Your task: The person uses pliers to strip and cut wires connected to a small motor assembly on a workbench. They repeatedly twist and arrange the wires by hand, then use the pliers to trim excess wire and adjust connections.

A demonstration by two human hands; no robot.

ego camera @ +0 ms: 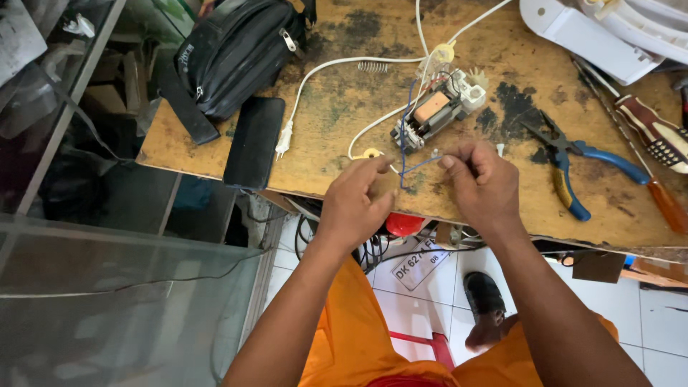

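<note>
Centre of frame, near the front edge of the tabletop (337,136): left hand (356,197) and right hand (481,179) both pinched shut on a thin blue wire (419,165) stretched between them. Each grip is closed tight, fingertips only.

The wire runs up to a small motor (433,111) lying just above the hands, its coil bare and out of any housing. White power cord (322,68) with plug sprawls to upper left, not plugged in.

Judged state: motor stripped out, wiring work midway; leads loose, nothing reassembled. White casing parts (580,32) sit upper right. Blue-handled pliers (573,168) and screwdriver (656,186) lie right, untouched.
</note>
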